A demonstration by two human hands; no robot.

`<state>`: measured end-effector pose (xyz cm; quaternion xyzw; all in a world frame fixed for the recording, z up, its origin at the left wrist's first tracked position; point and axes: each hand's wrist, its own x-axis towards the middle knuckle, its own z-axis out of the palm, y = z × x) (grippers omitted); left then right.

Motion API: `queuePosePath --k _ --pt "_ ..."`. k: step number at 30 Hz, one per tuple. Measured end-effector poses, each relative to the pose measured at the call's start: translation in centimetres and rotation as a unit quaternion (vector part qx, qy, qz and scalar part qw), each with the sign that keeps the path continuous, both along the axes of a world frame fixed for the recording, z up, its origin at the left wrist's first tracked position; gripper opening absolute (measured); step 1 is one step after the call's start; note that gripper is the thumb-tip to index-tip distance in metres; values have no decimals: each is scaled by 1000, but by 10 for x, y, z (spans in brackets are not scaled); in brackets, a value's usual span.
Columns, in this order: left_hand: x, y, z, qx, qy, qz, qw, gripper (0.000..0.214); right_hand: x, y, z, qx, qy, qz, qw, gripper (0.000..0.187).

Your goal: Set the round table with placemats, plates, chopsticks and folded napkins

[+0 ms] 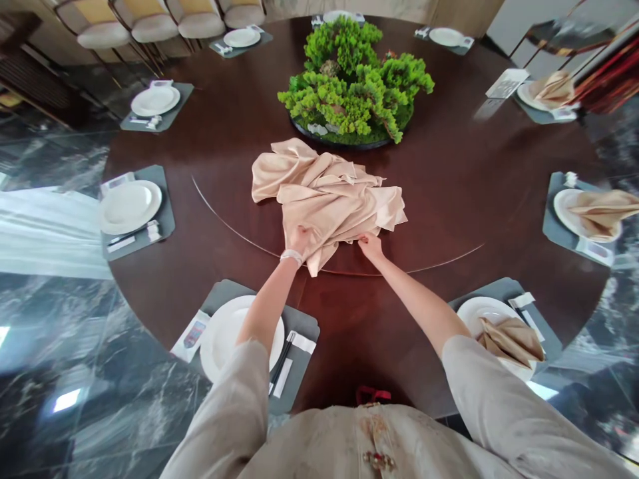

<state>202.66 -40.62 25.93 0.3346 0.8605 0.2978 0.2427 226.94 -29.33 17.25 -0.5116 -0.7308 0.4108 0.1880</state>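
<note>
A loose heap of beige satin napkins (329,186) lies rumpled near the front of the round table's raised centre. My left hand (300,242), with a pale band at the wrist, is closed on a napkin at the heap's near left side. Farther right, my right hand (370,246) pinches cloth at the near edge of the same heap. Whether both hands hold one and the same napkin, I cannot tell. Folds hide some of my left fingertips.
Behind the heap stands a green bonsai-like centrepiece (357,86). A white plate (219,336) lies under my left forearm, chopsticks (282,362) beside it. On the right, folded napkins (512,339) sit on plates. More place settings ring the dark table (349,332); chairs (150,26) stand beyond.
</note>
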Motion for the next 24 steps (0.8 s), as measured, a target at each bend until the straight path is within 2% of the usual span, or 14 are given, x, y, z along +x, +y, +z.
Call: queuePosePath --k 2,4,6,8,10,12,14,16,17,19,22,24 --pt "-13 19 31 32 59 8 998 30 14 -19 -8 22 22 16 999 19" --pt "-26 34 74 90 158 -21 983 35 34 -29 -10 47 36 28 998 21" --pt "-30 47 123 159 230 -80 957 37 53 -30 -2 67 38 22 997 22" --pt "-20 58 171 269 235 -109 928 45 64 -26 14 88 43 15 995 24" --pt "4 67 211 377 139 -111 909 48 61 -22 37 120 63 45 990 37" --pt "37 71 245 430 -14 -125 894 43 45 -24 63 153 94 117 977 72" --pt "74 67 272 441 -163 -143 871 37 22 -34 86 168 124 162 964 108" --pt "107 57 295 438 -274 -147 843 34 -1 -48 105 171 144 131 966 121" --pt "121 51 304 434 -314 -149 831 34 -9 -55 114 173 150 90 969 118" --pt "140 39 315 428 -353 -162 816 33 -15 -64 130 179 161 -15 970 96" --pt "142 32 313 438 -323 -165 822 30 4 -59 158 181 195 -128 956 53" --pt "125 34 297 460 -286 -132 830 28 34 -40 182 195 219 -132 947 36"
